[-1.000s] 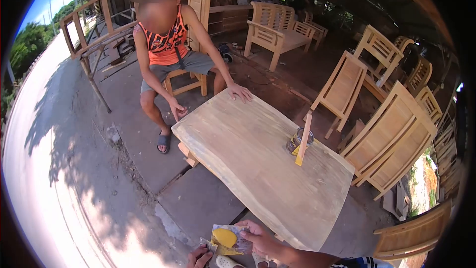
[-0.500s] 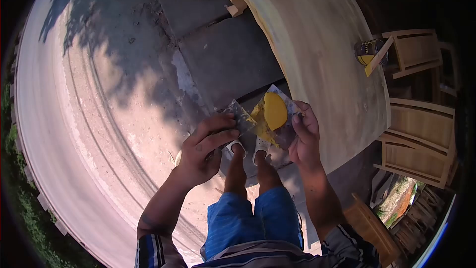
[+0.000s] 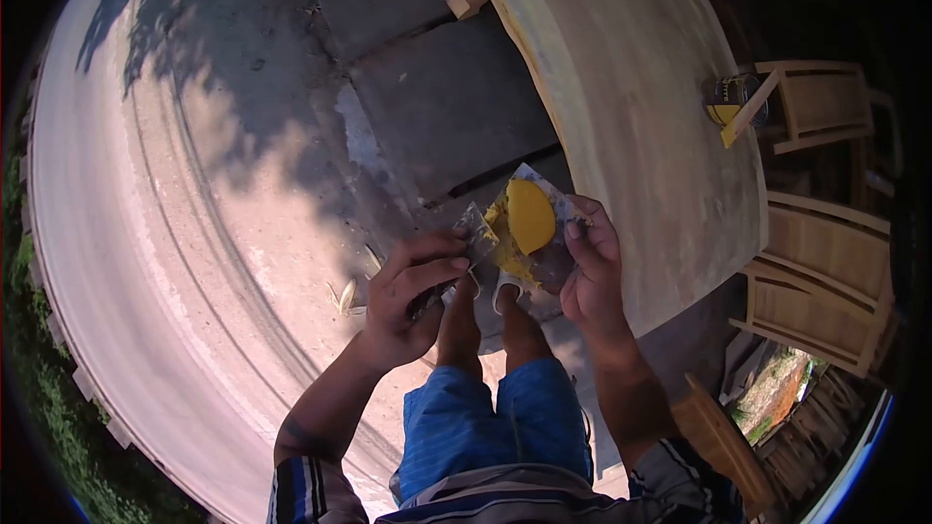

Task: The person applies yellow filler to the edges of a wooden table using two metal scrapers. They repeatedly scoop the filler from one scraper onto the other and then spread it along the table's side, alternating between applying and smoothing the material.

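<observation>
- Tabletop (image 3: 621, 68) close on the right; can (image 3: 723, 97) at its far edge holds a stick (image 3: 749, 109) (yellow-tipped).
- Right hand (image 3: 592, 277) pinches sheet (image 3: 555, 257) bearing putty (image 3: 529, 216); left hand (image 3: 413, 296) closed around scraper (image 3: 478, 233), blade touching sheet.

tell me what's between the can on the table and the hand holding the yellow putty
Only bare wooden tabletop: in the head view nothing else lies between the can and the right hand gripping the putty sheet.
</observation>
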A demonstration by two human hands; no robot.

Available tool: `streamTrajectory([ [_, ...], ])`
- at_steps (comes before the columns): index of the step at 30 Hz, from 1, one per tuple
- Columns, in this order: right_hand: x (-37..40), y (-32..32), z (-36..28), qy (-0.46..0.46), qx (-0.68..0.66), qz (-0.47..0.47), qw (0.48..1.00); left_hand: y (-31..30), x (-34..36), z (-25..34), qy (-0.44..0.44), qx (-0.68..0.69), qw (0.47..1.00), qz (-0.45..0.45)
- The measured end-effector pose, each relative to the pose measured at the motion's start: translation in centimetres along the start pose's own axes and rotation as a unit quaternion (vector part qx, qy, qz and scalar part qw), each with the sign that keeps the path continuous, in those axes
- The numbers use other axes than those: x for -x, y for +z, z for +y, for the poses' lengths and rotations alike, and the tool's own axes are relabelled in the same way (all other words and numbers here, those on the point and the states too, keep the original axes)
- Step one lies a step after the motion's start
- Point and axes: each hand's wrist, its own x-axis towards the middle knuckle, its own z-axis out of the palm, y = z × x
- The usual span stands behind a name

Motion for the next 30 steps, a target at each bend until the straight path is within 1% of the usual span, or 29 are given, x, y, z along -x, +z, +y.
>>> streamTrajectory([
  [1, 0.0, 0.0, 0.0, 0.001, -0.003, -0.002, 1.0, 0.1, 0.3, -0.6, -0.003, -0.069, 0.997, -0.029],
  [4, 0.4, -0.1, 0.4, -0.013, 0.0, 0.002, 1.0, -1.1, 1.0, -1.7, -0.069, -0.116, 0.986, -0.1],
  [6, 0.7, -0.4, 0.4, -0.012, 0.002, 0.009, 1.0, -1.3, 0.8, -0.8, -0.119, -0.068, 0.99, -0.023],
  [7, 0.7, -0.5, 0.5, -0.007, -0.002, 0.011, 1.0, -1.4, 0.6, -0.6, -0.078, -0.061, 0.995, 0.017],
  [8, 0.7, -0.4, 0.5, -0.004, -0.007, 0.011, 1.0, -1.4, 0.0, 0.6, -0.057, -0.058, 0.996, 0.035],
  [10, 0.6, -0.3, 0.6, -0.006, -0.01, 0.008, 1.0, -0.8, -0.2, 1.4, 0.022, -0.097, 0.995, -0.008],
  [11, 0.7, -0.3, 0.5, -0.009, -0.01, 0.006, 1.0, 0.0, 0.4, 1.0, 0.022, -0.127, 0.991, -0.03],
  [13, 0.8, -0.8, 0.2, -0.022, 0.029, 0.016, 0.999, -1.5, 0.3, 0.5, -0.081, -0.212, 0.971, -0.08],
  [14, 0.9, -1.1, 0.2, -0.027, 0.048, 0.022, 0.998, -2.3, 0.3, 0.3, -0.132, -0.255, 0.952, -0.105],
  [15, 0.8, -1.6, 0.2, -0.033, 0.079, 0.018, 0.996, -2.8, -0.1, 0.7, -0.149, -0.266, 0.948, -0.089],
  [16, 0.8, -2.2, 0.4, -0.037, 0.109, 0.015, 0.993, -3.1, -0.9, 1.3, -0.119, -0.288, 0.946, -0.093],
  [17, 0.9, -2.6, 0.6, -0.038, 0.138, 0.012, 0.99, -3.2, -2.1, 2.4, -0.098, -0.305, 0.939, -0.122],
  [21, 0.9, -2.3, 0.8, -0.021, 0.171, 0.001, 0.985, -2.1, -4.7, 4.1, -0.032, -0.362, 0.907, -0.212],
  [24, 1.1, -1.8, 0.7, -0.029, 0.177, -0.007, 0.984, -1.5, -5.7, 3.7, -0.001, -0.381, 0.895, -0.23],
  [30, 1.2, -1.4, 0.9, -0.068, 0.209, 0.007, 0.975, -1.2, -5.8, 2.8, -0.012, -0.371, 0.875, -0.31],
])
